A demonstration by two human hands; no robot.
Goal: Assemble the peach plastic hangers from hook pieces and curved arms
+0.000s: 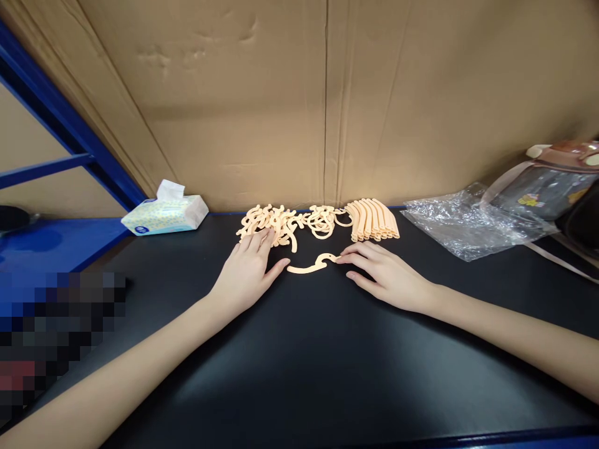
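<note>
Hook (304, 270), just one, lay ungripped against my loosely open right hand (384, 271); my left hand (243, 269), thumb spread, gripping nothing, met one heap (264, 219) at eleven o'clock.

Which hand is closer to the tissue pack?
The left hand: it is at the loose pile, to the right of the tissue pack. The right hand is farther right, at the single hooked piece.

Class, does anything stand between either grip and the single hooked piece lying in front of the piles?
Nothing visible does. The right grip is at one end of the hooked piece; the left grip has its thumb near the other.
</note>
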